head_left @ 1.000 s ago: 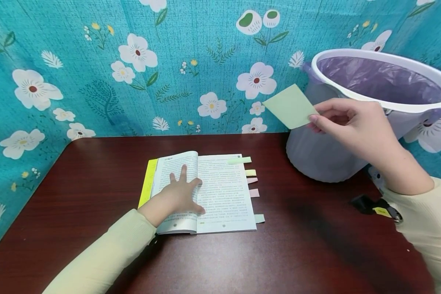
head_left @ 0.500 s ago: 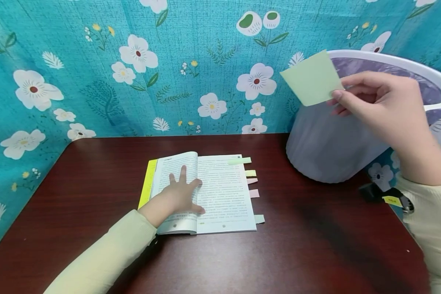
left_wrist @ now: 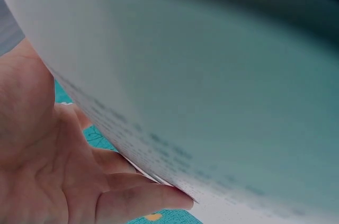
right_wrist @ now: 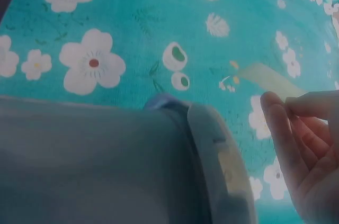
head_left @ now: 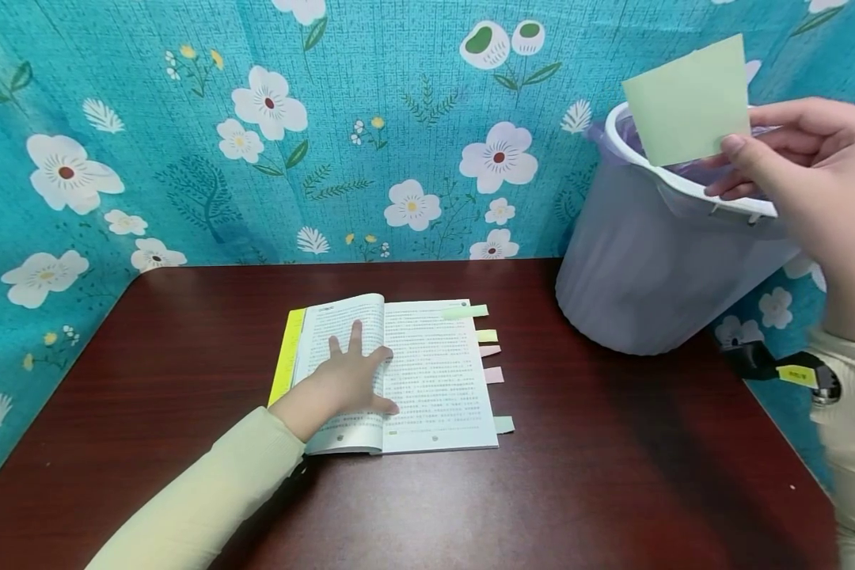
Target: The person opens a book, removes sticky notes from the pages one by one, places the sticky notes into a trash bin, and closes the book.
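Observation:
Up at the right of the head view, my right hand (head_left: 812,170) pinches a pale green sticky note (head_left: 691,103) by its lower right edge, in front of and above the bin's rim. The right wrist view has the same note (right_wrist: 270,78) nearly edge-on between thumb and fingers. My left hand (head_left: 345,376) lies with fingers spread across the left page and the fold of an open book (head_left: 442,380). In the left wrist view, a curved page (left_wrist: 185,102) covers much of the picture beside the hand (left_wrist: 69,166).
A grey bin (head_left: 648,261) with a white rim and purple liner stands at the table's back right. Several coloured tabs (head_left: 494,374) stick out from the book's right edge. A teal flowered cloth (head_left: 413,142) hangs behind the dark red table (head_left: 584,475).
My right hand has carried the sticky note up and to the right, from beside the bin to above its rim. The left hand and the book have stayed still.

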A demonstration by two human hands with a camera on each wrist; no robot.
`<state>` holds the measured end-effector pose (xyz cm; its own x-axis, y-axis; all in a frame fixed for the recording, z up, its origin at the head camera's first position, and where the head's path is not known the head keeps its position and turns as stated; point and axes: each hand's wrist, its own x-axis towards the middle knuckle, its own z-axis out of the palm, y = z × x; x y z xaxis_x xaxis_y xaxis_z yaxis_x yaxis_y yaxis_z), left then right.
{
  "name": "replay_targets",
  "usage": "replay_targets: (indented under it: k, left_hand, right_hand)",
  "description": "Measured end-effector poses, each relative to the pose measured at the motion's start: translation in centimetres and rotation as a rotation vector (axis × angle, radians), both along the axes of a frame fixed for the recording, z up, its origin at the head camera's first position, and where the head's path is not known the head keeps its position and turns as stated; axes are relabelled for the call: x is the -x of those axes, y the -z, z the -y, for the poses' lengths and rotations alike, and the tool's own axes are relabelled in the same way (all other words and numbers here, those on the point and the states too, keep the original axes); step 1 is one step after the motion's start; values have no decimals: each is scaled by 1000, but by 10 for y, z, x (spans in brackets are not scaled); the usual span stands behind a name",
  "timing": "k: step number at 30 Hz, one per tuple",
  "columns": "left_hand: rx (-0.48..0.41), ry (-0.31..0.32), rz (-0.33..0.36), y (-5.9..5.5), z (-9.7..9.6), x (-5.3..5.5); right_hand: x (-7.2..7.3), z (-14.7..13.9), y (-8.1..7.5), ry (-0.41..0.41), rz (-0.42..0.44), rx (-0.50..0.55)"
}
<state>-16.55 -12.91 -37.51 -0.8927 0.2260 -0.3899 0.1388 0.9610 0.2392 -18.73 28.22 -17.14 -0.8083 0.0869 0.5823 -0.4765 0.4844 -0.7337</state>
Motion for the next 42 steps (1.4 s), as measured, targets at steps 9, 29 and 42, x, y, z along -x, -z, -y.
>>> replay_targets:
  k: [9,29,42]
  left_hand:
    - [3,0,-1,0,0,-1]
    - [19,-5,-12,5,-2,0]
    - [32,-7,-2,3,-4,0]
  right_hand:
    - [8,-17,1,150,51,-55]
    - [17,-31,6,211,182,-163]
    - [15,-28,5,309,258,-435]
